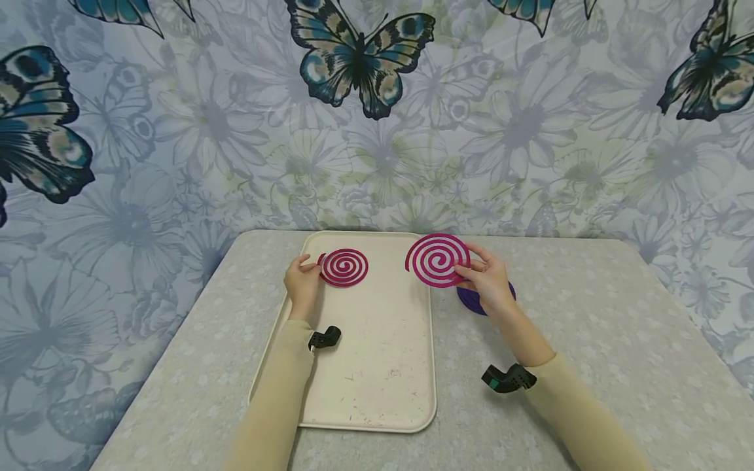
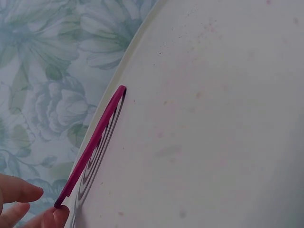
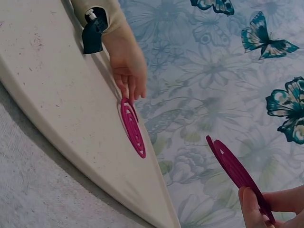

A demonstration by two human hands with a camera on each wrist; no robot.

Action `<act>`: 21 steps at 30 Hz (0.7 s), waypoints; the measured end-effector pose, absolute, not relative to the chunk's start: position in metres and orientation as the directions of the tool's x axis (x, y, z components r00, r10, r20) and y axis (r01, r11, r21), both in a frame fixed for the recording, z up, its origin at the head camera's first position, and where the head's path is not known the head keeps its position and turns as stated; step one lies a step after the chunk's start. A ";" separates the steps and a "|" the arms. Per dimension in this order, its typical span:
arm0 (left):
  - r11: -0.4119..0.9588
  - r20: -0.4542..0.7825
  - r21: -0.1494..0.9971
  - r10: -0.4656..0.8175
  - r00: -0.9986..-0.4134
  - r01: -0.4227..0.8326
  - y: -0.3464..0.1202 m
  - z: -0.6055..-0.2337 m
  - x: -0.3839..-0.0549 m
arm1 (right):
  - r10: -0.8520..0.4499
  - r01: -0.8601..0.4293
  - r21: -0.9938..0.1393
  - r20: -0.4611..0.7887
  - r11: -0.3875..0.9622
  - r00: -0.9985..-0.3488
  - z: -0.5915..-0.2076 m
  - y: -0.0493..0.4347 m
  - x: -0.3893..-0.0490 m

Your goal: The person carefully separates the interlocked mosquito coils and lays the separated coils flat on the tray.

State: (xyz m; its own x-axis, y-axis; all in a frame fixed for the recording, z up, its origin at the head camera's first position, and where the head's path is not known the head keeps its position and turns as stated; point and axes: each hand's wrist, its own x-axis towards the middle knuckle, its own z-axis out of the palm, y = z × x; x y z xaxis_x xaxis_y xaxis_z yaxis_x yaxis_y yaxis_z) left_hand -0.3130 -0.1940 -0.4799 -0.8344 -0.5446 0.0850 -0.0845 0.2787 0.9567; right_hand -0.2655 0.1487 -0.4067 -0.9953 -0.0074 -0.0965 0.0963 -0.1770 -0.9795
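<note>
Above the table (image 1: 648,340) — fingers (image 3: 285,200) clamped — left hand (image 1: 302,286) pinches a magenta spiral (image 1: 344,267), right hand (image 1: 492,282) a second spiral (image 1: 438,260).

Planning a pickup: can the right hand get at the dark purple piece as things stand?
Probably not straight away: the right hand pinches a pink spiral, which would likely need setting down first. The hand partly hides the dark purple piece in the head view.
</note>
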 end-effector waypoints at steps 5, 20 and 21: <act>0.321 0.117 0.943 -0.572 -0.812 -0.090 -0.197 -0.479 -0.313 | 0.012 0.075 -0.986 -0.078 -0.151 -0.997 -0.422 0.125 -0.284; 0.327 0.141 0.943 -0.552 -0.822 -0.058 -0.194 -0.479 -0.311 | 0.040 0.168 -0.986 -0.168 -0.003 -0.985 -0.459 0.067 -0.332; 0.327 0.145 0.943 -0.549 -0.823 -0.052 -0.193 -0.479 -0.311 | 0.043 0.176 -0.984 -0.176 -0.003 -0.983 -0.461 0.066 -0.332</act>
State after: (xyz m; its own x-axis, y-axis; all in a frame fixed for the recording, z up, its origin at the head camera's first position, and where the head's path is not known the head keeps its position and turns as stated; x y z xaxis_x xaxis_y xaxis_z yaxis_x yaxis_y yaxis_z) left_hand -0.3108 -0.1926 -0.4793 -0.8232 -0.5490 0.1448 -0.0523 0.3273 0.9435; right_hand -0.3324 0.0662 -0.4606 -0.9834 0.0429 -0.1761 0.1761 -0.0033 -0.9844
